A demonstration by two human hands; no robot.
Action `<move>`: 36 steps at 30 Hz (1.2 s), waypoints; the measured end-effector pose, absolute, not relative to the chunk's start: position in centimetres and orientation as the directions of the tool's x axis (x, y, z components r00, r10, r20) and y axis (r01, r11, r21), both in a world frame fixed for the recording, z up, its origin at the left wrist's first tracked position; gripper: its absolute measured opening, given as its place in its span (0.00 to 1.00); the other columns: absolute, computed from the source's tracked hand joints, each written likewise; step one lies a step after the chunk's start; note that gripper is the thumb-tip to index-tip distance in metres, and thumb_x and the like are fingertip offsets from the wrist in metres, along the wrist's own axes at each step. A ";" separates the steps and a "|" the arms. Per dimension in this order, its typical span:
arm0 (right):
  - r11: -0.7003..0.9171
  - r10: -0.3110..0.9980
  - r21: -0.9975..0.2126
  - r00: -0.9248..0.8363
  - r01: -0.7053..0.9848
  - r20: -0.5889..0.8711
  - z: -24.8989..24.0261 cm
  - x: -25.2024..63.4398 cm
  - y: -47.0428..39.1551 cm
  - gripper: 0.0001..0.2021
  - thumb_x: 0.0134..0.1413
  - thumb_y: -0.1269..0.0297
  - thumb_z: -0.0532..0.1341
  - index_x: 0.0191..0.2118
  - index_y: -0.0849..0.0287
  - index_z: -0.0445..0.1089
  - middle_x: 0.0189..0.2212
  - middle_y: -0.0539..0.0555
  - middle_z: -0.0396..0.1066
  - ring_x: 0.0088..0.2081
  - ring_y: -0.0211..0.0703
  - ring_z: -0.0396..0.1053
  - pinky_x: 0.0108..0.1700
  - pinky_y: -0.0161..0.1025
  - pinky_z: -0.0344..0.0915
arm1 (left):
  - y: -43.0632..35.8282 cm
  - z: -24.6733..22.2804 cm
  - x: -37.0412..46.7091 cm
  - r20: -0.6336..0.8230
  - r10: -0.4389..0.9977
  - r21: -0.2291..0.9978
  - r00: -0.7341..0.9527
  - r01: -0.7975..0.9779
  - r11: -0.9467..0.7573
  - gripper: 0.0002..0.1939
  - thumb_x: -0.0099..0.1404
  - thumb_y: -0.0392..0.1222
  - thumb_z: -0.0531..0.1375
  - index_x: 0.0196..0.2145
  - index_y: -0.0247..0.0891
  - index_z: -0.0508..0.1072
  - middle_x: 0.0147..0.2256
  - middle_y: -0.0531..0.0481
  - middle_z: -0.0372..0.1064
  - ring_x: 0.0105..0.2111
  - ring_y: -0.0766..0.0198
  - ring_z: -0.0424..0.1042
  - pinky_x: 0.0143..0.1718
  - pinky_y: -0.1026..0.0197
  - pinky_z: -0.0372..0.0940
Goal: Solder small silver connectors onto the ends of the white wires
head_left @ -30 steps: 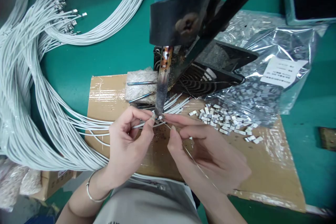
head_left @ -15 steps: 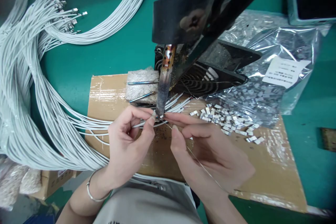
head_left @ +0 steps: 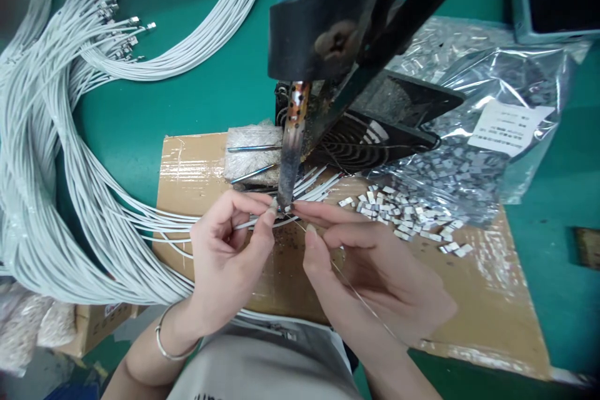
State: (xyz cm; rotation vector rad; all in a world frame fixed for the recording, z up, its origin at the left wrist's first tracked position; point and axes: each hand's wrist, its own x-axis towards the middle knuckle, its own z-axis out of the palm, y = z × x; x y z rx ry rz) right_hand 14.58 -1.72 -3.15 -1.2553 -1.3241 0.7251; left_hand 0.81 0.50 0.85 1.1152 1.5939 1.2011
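My left hand [head_left: 234, 250] pinches a white cable [head_left: 246, 224] near its end, thumb against forefinger, right under the tip of the soldering iron [head_left: 291, 162]. The iron points downward, clamped in a black holder [head_left: 319, 31]. In my right hand [head_left: 360, 262] a thin solder wire [head_left: 360, 299] runs between thumb and fingers, its end reaching the iron's tip. A small metal piece [head_left: 287, 209] shows at the tip by my right forefinger; its details are too small to make out. Both hands rest close together over the cardboard [head_left: 478, 312].
Bundles of white cables [head_left: 60, 200] cover the left side. Small metal tabs [head_left: 407, 212] lie loose at the right, beside a clear plastic bag [head_left: 510, 94] of more tabs. Behind the iron stands a black fan [head_left: 356, 137]; a wrapped block [head_left: 250, 137] sits left of it.
The hands hold nearly the same pose at the iron's tip. The iron and its holder appear slightly further left in the view.
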 end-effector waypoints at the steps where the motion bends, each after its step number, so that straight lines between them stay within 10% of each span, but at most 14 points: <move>1: 0.243 0.938 -0.937 0.186 0.252 0.294 -3.2 14.6 -1.7 0.12 0.60 0.78 0.68 0.38 0.50 0.72 0.45 0.52 0.87 0.41 0.49 0.87 0.41 0.43 0.82 | 0.5 0.8 0.8 -0.100 0.961 0.976 -0.259 0.163 0.146 0.08 0.62 0.31 0.72 0.29 0.40 0.79 0.34 0.49 0.83 0.24 0.69 0.68 0.19 0.66 0.54; 36: 0.379 0.886 -0.892 0.181 0.246 0.427 -3.3 14.3 -1.6 0.14 0.56 0.84 0.69 0.39 0.56 0.74 0.34 0.51 0.84 0.40 0.44 0.87 0.43 0.35 0.81 | 0.3 0.3 0.6 0.008 0.969 0.977 -0.249 0.210 0.045 0.08 0.63 0.28 0.69 0.30 0.39 0.80 0.33 0.52 0.83 0.25 0.72 0.68 0.22 0.70 0.57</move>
